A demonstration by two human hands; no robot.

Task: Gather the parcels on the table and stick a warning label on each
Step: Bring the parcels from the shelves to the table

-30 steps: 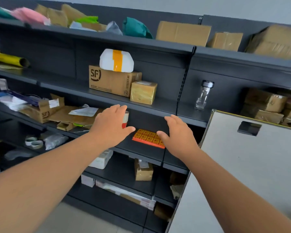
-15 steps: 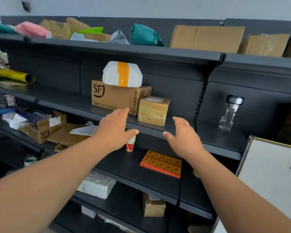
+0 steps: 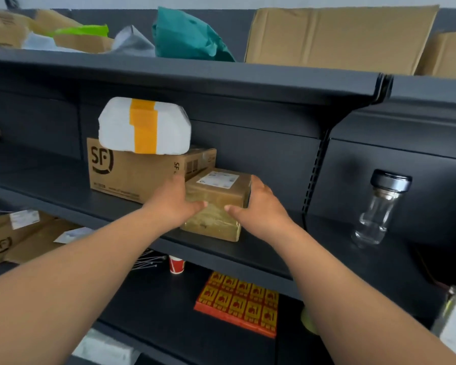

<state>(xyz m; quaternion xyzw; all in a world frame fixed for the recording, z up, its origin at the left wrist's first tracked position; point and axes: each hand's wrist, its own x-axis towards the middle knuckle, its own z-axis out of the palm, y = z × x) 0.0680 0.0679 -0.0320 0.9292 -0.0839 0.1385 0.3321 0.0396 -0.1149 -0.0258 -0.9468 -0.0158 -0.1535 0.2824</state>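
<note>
The left hand (image 3: pixel 173 204) and the right hand (image 3: pixel 258 206) clasp a small taped brown parcel (image 3: pixel 216 192) from either side. Their thumbs lie on its near face and their fingers wrap round its flanks. The left fingers are hidden between the parcel and the box beside it. The parcel sits on a dark shelf (image 3: pixel 327 233) between the two hands, with a white address slip on its top.

Just left of the left hand stands an SF carton (image 3: pixel 127 169), close against the parcel. On that carton lies a white foam package (image 3: pixel 145 126) bound with orange tape. Well to the right of the right hand, a glass jar (image 3: pixel 379 206) with a dark lid stands upright on the same shelf.

Below both hands, on the lower shelf (image 3: pixel 156 312), lies a sheet of warning labels (image 3: pixel 238 304), red and yellow. A red paper cup (image 3: pixel 176 264) stands under the left wrist. Above the hands, on the top shelf, are a teal bag (image 3: pixel 187 35) and flattened cardboard (image 3: pixel 340 38).
</note>
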